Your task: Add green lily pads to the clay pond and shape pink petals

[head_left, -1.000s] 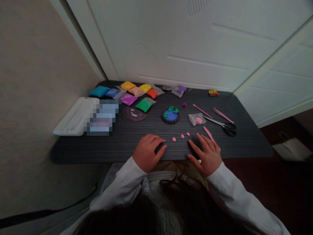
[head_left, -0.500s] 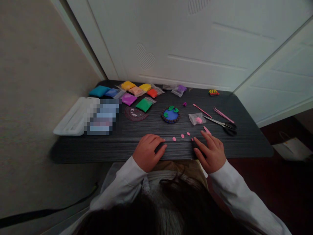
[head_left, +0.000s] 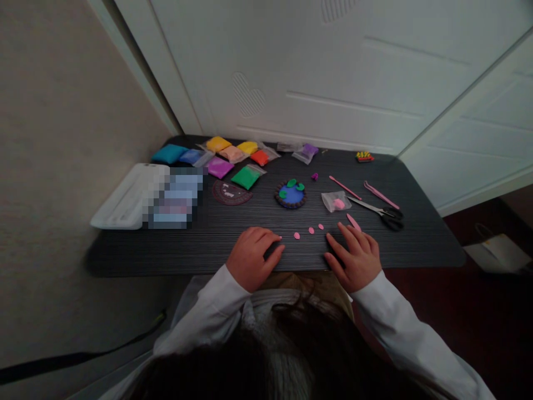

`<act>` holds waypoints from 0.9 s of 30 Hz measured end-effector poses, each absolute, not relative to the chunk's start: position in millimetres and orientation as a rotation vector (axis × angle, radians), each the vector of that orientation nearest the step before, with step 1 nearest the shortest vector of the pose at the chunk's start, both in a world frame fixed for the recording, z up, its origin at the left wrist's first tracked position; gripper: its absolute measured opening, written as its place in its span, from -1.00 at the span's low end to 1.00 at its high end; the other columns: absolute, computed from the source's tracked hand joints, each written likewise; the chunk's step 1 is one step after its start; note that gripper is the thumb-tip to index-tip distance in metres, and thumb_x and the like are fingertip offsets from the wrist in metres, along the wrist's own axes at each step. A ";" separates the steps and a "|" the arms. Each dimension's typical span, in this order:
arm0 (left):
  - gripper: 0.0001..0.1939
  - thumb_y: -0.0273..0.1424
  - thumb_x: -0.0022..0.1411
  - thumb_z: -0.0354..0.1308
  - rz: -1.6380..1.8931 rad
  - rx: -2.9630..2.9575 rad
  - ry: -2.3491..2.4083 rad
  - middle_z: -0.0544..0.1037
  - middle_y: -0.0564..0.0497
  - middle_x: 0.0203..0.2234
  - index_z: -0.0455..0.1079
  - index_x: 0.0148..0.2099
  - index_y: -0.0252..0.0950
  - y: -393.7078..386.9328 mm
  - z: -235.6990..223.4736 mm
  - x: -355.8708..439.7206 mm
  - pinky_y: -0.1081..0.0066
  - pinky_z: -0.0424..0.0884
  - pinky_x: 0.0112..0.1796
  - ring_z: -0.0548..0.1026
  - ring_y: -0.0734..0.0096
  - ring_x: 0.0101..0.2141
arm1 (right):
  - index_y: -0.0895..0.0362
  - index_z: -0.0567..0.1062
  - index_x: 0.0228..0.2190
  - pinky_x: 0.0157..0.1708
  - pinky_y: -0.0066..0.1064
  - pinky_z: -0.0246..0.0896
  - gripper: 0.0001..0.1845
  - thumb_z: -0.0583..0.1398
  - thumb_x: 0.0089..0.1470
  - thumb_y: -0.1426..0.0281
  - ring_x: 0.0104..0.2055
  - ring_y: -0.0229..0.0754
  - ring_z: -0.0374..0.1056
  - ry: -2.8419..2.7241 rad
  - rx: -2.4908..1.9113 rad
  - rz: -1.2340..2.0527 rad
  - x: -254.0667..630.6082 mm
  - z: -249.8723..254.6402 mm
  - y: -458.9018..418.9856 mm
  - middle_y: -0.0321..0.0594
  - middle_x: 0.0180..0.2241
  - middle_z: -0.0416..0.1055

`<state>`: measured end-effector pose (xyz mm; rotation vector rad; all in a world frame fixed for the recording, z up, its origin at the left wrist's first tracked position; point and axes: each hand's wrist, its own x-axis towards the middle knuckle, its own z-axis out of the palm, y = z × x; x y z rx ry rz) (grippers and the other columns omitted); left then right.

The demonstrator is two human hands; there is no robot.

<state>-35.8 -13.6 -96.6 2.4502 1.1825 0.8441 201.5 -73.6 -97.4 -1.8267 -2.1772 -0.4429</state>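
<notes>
My left hand (head_left: pixel 254 260) rests on the dark table's front part, thumb and fingers apart. A tiny pink spot (head_left: pixel 280 238) shows at its fingertips; whether it is a bit of clay or a nail I cannot make out. Between my hands lie several small flat pink clay petals (head_left: pixel 311 230). My right hand (head_left: pixel 355 258) lies palm down with its fingers spread, the index fingertip just right of the petals. Beyond that hand is a pink clay knife (head_left: pixel 353 222). Behind the petals sits a round blue clay pond (head_left: pixel 293 195) with a brown beaded rim and green leaves.
Scissors (head_left: pixel 381 211), pink tweezers (head_left: pixel 381 194), a thin pink tool (head_left: pixel 345 188) and a bag of pink clay (head_left: pixel 336 201) lie at the right. Bagged coloured clay (head_left: pixel 246 176), a protractor (head_left: pixel 232 193) and a white tray (head_left: pixel 131 197) are at the left.
My right hand has shifted slightly left, and the small pink piece seen at its index fingertip is now out of sight. My left hand stays in place.
</notes>
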 end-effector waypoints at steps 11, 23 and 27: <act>-0.80 -0.34 0.12 0.01 0.854 2.476 1.185 0.44 -0.06 -0.34 0.36 -0.24 -0.31 -14.0 -96.4 -34.9 0.26 0.26 -0.19 0.34 0.31 -0.25 | 0.04 0.40 -0.14 -0.01 -0.09 -0.15 -0.59 0.05 -0.01 0.15 0.05 0.00 0.07 -2.181 -1.818 -0.466 197.4 -97.1 -71.9 -0.18 0.01 0.25; -0.79 -0.34 0.12 0.01 0.857 2.469 1.187 0.44 -0.06 -0.34 0.36 -0.24 -0.31 -15.2 -95.9 -35.3 0.27 0.26 -0.19 0.34 0.32 -0.25 | 0.07 0.33 -0.07 0.02 -0.17 -0.10 -0.58 0.04 0.02 0.22 0.05 -0.06 0.08 -2.215 -1.797 -0.381 201.1 -102.1 -74.9 -0.21 0.02 0.24; -0.80 -0.34 0.12 0.01 0.873 2.462 1.186 0.44 -0.06 -0.34 0.36 -0.23 -0.31 -14.8 -96.4 -36.1 0.26 0.26 -0.19 0.34 0.31 -0.26 | 0.12 0.32 -0.06 0.00 -0.22 -0.03 -0.56 0.07 0.00 0.26 0.01 -0.10 0.14 -2.132 -1.727 -0.391 205.3 -106.5 -73.8 -0.16 -0.01 0.27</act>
